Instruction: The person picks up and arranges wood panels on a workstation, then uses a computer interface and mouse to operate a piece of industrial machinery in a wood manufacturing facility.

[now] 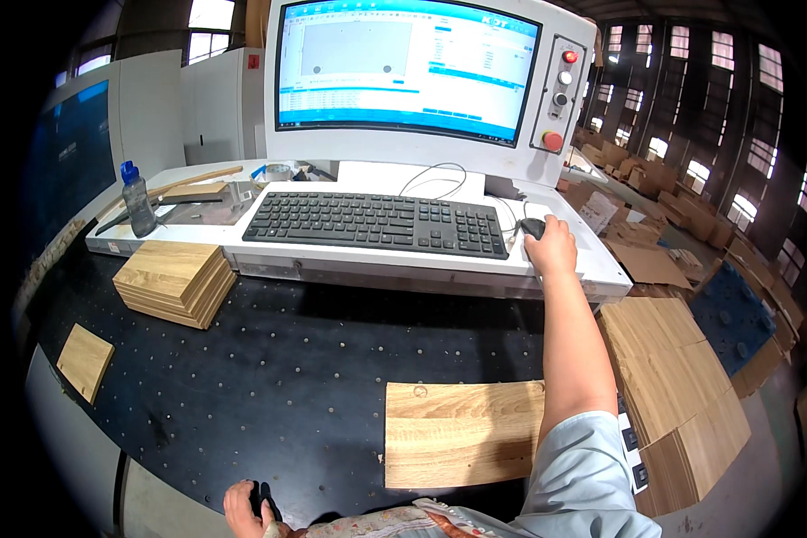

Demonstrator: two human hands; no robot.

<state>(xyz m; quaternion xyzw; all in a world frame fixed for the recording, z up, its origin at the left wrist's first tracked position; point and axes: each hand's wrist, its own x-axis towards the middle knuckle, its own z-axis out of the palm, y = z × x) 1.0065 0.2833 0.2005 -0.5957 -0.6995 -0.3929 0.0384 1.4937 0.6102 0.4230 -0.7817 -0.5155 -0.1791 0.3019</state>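
Note:
My right hand [556,247] rests over a black computer mouse [533,228] at the right end of the white console shelf, its fingers wrapped round it. The black keyboard [377,222] lies just left of the mouse. Low at the near edge of the black table, my left hand [245,509] is curled against a small dark object [264,502] whose kind I cannot make out. A wood-grain board [462,435] lies flat on the table between my hands, with a round mark near its far left corner. My right forearm hides part of its right end.
Above the shelf stands a lit monitor [408,67], beside a red stop button [552,141]. Stacked small boards [170,273] and a single board [85,363] lie at left. A water bottle [137,202] stands on the shelf. Larger board stacks [668,359] are at right.

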